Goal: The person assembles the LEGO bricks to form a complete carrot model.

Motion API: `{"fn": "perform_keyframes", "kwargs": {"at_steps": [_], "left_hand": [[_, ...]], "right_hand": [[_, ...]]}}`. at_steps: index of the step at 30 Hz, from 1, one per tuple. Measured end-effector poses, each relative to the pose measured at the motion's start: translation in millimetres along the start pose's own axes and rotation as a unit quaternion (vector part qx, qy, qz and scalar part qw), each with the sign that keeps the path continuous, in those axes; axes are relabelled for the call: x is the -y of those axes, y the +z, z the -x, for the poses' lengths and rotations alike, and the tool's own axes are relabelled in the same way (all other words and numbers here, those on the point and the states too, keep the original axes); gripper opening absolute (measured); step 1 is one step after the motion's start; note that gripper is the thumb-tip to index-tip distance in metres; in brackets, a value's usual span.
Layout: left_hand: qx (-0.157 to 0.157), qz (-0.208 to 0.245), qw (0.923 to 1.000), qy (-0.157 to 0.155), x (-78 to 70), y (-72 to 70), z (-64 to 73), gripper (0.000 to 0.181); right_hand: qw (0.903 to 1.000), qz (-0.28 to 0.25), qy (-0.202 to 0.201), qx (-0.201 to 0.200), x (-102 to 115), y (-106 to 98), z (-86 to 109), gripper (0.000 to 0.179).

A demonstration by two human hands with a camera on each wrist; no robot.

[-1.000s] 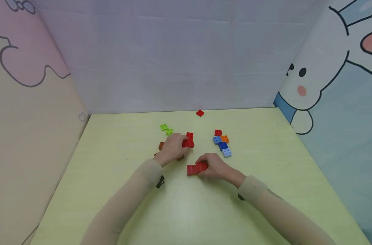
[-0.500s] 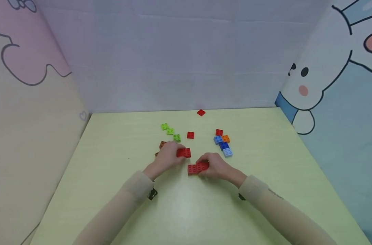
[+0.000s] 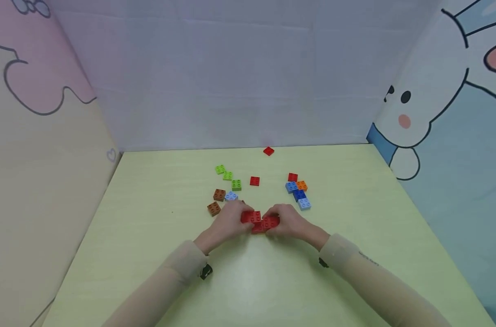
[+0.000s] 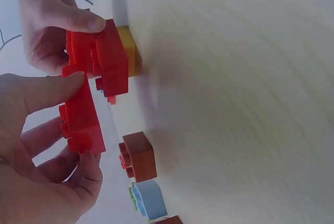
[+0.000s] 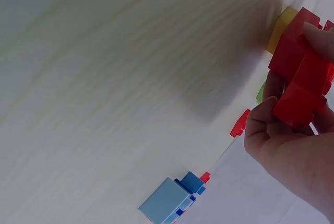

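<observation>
My left hand (image 3: 231, 219) pinches a long red building brick (image 4: 82, 106) between thumb and fingers. That brick is held raised, just over the left end of a red brick stack (image 4: 114, 59); whether they touch, I cannot tell. My right hand (image 3: 289, 220) grips the right part of the stack, where an upper red brick (image 5: 308, 83) sits. Beneath the red layers shows a yellow brick (image 5: 282, 28), hidden in the head view. Fingers cover parts of the red bricks.
Brown bricks (image 3: 214, 209) and a light blue brick (image 3: 231, 196) lie beyond my left hand, with green bricks (image 3: 236, 185) farther back. Beyond the right hand is a cluster of blue bricks (image 3: 299, 195) beside an orange brick (image 3: 301, 185). A red brick (image 3: 268, 151) lies near the back edge.
My left hand has carried its red brick toward me, away from a red brick at the back, and over the stack's left end. My right hand has kept its hold.
</observation>
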State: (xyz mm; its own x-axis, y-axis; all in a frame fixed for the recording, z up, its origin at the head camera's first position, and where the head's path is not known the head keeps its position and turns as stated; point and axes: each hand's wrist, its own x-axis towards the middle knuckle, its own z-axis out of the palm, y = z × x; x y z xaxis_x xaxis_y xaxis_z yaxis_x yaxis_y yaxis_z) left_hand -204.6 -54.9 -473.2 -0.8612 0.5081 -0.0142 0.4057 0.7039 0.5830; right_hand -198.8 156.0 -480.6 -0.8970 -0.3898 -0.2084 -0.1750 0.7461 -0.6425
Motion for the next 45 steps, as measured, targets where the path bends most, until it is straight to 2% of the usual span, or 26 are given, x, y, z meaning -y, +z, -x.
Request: {"fn": "perform_keyframes", "kwargs": {"at_steps": [8,19,30,38,45], "left_hand": [[0.002,0.017,0.9997,0.015,-0.1,8.4,2.0,0.032],[0.008,0.024,0.9996,0.016,-0.3,10.8,3.4,0.029],[0.002,0.061,0.9981,0.006,9.2,18.7,2.7,0.034],[0.006,0.068,0.9974,0.021,11.0,18.5,0.4,0.034],[0.024,0.070,0.9972,0.009,11.8,16.3,-3.0,0.033]], "right_hand": [[0.9999,-0.011,-0.003,0.006,-3,0,0.1,0.033],[0.9992,-0.038,-0.008,0.003,-9,3,1.3,0.034],[0.9972,-0.065,-0.023,-0.029,-17,6,4.0,0.036],[0.9956,-0.079,-0.014,-0.047,-18,8,4.5,0.033],[0.9958,-0.083,-0.007,-0.037,-19,8,3.5,0.033]]}}
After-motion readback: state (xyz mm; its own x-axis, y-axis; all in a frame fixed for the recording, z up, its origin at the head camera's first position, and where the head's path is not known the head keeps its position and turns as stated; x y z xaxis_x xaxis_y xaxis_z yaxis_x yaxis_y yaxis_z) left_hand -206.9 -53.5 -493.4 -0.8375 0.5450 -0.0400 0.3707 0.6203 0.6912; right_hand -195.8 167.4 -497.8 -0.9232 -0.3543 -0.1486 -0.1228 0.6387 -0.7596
